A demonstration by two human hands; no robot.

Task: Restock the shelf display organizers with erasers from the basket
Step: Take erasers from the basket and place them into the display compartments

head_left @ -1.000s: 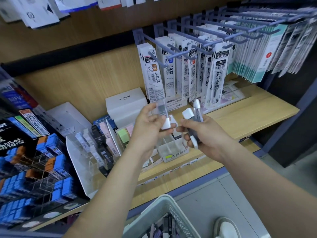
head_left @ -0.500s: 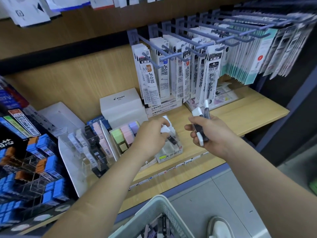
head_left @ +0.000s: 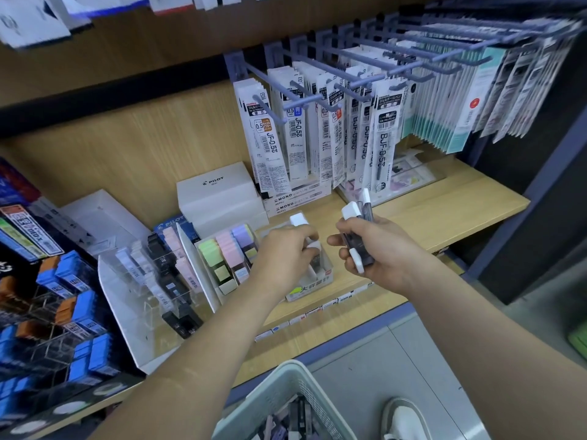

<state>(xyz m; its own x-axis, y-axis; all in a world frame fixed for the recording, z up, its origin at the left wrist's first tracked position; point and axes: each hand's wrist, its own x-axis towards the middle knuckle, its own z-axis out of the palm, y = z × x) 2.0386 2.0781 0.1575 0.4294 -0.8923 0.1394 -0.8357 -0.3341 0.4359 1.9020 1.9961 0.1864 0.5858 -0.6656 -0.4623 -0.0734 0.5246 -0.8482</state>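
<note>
My left hand [head_left: 286,250] pinches an eraser [head_left: 299,219] into the organizer [head_left: 319,285], I think; my right hand [head_left: 379,249] clutches fanned spares [head_left: 352,211] that could slide loose.

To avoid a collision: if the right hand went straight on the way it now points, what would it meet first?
The right hand and its erasers would probably meet the left hand, which grips an eraser over the small organizer just ahead; depth is unclear, so they might pass above.
</note>
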